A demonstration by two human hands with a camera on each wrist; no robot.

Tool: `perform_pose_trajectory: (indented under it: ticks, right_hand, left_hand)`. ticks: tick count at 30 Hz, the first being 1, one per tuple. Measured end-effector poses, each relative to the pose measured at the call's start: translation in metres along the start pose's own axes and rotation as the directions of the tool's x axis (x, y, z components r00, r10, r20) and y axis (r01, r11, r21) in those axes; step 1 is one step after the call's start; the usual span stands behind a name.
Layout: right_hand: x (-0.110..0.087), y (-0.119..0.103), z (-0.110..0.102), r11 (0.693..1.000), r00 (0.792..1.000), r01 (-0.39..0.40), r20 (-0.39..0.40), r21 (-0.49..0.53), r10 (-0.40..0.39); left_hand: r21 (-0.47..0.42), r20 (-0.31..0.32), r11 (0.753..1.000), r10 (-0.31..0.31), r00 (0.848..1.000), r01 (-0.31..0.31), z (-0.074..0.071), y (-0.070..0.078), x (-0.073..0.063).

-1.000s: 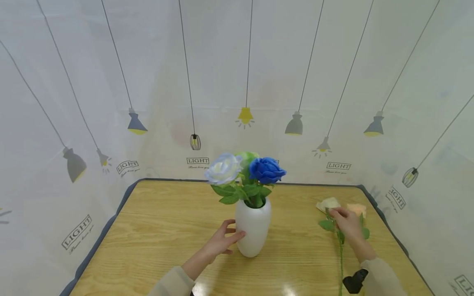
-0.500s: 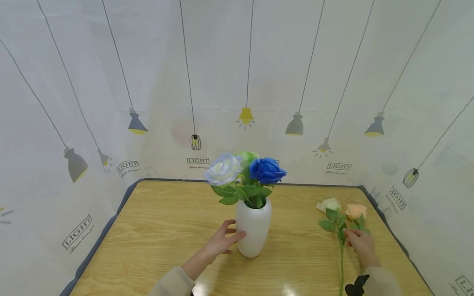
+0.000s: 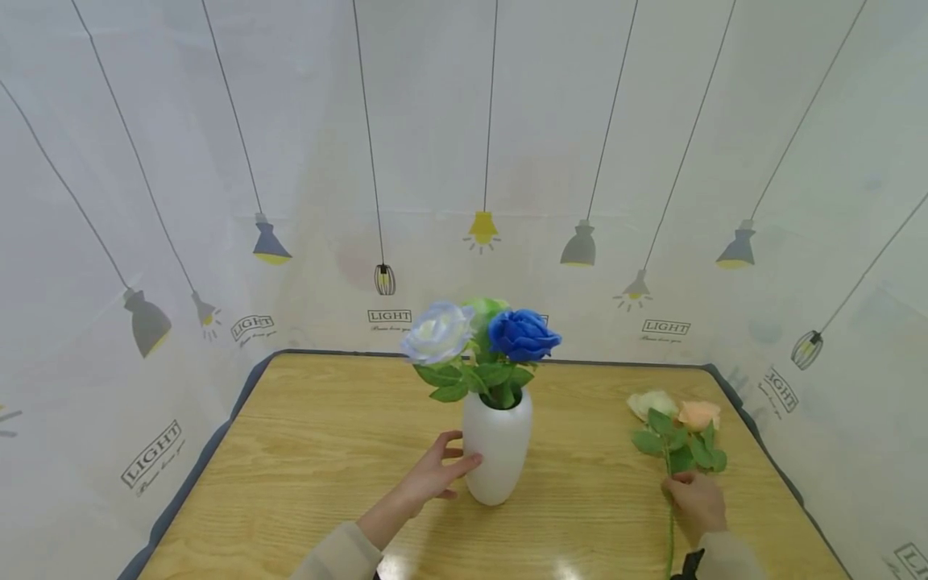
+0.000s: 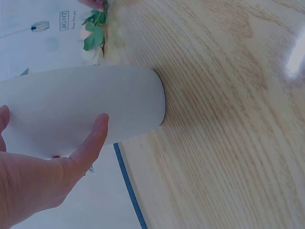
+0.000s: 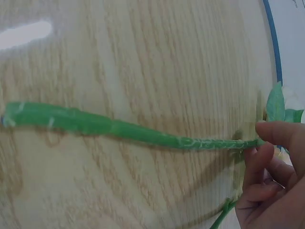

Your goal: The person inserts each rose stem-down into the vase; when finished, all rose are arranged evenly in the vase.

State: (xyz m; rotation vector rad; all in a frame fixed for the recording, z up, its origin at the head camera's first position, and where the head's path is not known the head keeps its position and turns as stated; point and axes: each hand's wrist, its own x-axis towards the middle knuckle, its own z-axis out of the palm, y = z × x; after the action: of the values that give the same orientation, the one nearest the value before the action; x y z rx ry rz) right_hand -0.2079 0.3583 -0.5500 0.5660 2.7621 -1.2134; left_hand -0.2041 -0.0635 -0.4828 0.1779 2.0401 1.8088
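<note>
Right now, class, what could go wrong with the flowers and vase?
Lifting the cream rose, pinched in the right hand, might drag the peach rose: their leaves crowd together. The vase might tip if the left hand, touching its side, pushes: large blooms stand above it.

The white vase (image 3: 496, 447) stands upright on the table (image 3: 326, 427), smooth and plain, narrowing toward its base. My left grip (image 3: 433, 475) holds its left side, thumb across the front. Out of its dark mouth rise three blooms above green leaves: a pale bluish-white rose (image 3: 438, 332) leaning left, a deep blue rose (image 3: 524, 335) at the right, and a light green flower (image 3: 487, 304) partly hidden between them. Well to the right, I pinch the green stem of a cream rose (image 3: 652, 403) in my right grip (image 3: 698, 495), below its leaves; its bloom points away from me and the stem's bare end toward me. Just right of that bloom is a peach rose (image 3: 699, 415), its leaves close against the cream one's.
</note>
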Motion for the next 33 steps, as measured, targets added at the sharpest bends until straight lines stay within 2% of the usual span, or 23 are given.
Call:
perform_pose_trajectory:
  ticks: [6,9,13,18,22,29,33]
  right_hand:
    - [0.001,0.000,0.003,1.000,1.000,0.005,-0.006,0.027,-0.005]
    - [0.004,0.000,0.007,0.983,0.999,0.030,0.017,0.184,-0.034]
    - [0.003,-0.010,0.012,0.919,0.995,0.006,0.085,0.393,-0.043]
    - [-0.004,-0.032,0.015,0.900,0.989,0.005,0.128,0.436,-0.067]
    - [-0.007,-0.049,0.016,0.879,0.987,0.026,0.125,0.477,-0.097]
    - [-0.015,-0.074,0.017,0.851,0.976,0.126,0.089,0.510,-0.198]
    - [-0.024,-0.089,0.014,0.823,0.960,0.200,0.060,0.531,-0.272]
  left_hand:
    - [0.000,-0.005,1.000,0.007,1.000,-0.007,0.000,-0.001,0.000]
    - [0.002,-0.006,1.000,0.010,1.000,-0.010,0.000,-0.001,0.000]
    - [-0.002,-0.002,1.000,0.014,1.000,-0.014,0.000,-0.001,0.001]
    - [-0.004,0.003,1.000,0.013,1.000,-0.013,-0.001,-0.002,0.002]
    - [-0.003,0.002,1.000,0.014,1.000,-0.014,-0.001,-0.001,0.002]
    - [-0.001,0.001,1.000,0.009,1.000,-0.009,-0.001,-0.001,0.001]
    - [0.001,-0.002,1.000,0.003,1.000,-0.003,0.000,-0.001,0.001]
